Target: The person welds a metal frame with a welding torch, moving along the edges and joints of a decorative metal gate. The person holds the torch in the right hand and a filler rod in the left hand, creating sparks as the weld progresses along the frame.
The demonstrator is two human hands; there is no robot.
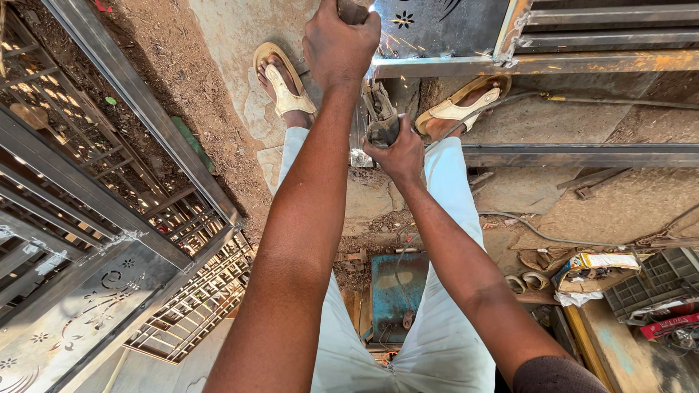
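Crumpled paper package (593,268), white with blue, yellow and orange print, lies on the ground at lower right, just left of a grey slotted crate (650,282). Red flat pack (673,324) with white lettering sits below the crate near the right edge, partly hidden. No signs or screens visible.

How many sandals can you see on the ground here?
2. One sandal is on the foot at upper left, beside the left hand; the other sandal is right of the right hand, partly under the metal frame. None seem hidden.
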